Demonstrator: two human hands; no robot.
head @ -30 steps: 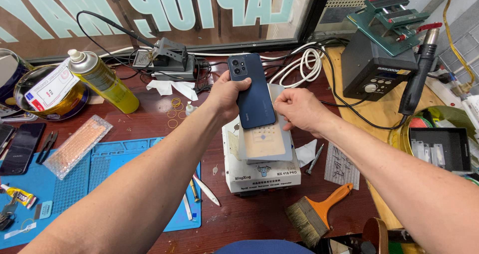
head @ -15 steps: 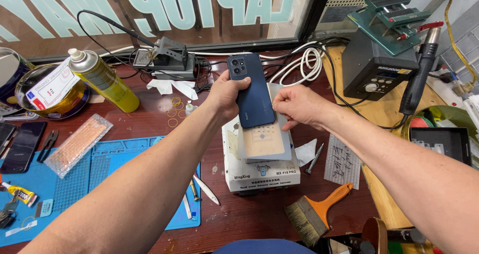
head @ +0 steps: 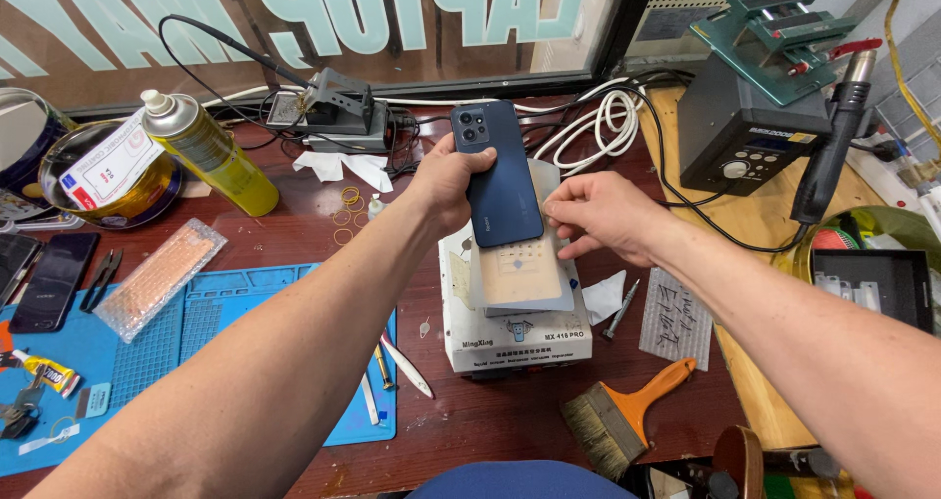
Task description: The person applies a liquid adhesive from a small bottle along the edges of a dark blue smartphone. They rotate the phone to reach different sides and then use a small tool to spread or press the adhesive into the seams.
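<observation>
Phone (head: 502, 174), dark blue, back side facing up with the camera cluster at its 12 o'clock end, is sitting near frame centre, tilted slightly and resting over a pale plate (head: 520, 269) on top of a white box-shaped heating unit (head: 515, 332). Left hand (head: 446, 180) is gripping the phone along its 9 o'clock edge, thumb on the back, fingers wrapping under. Right hand (head: 603, 215) is coming in from 3 o'clock, fingers loosely curled, fingertips touching the phone's 3 o'clock edge and the plate beside it; not clamping anything. At 10 o'clock of the phone a yellow spray can (head: 206, 151) is leaning, with a soldering stand (head: 333, 107) at 11 o'clock. White coiled cable (head: 603, 126) is lying at 1 o'clock, and a black station box (head: 750, 136) with a hot-air handle (head: 833, 146) is standing at 2 o'clock. Blue work mat (head: 147, 362) is covering the tabletop (head: 294, 234) at 8 o'clock, a second dark phone (head: 54, 281) lying at its 9 o'clock edge. Orange-handled brush (head: 627, 416) is lying at 5 o'clock, a small screwdriver (head: 620, 310) just beside the heating unit at 4 o'clock.
</observation>
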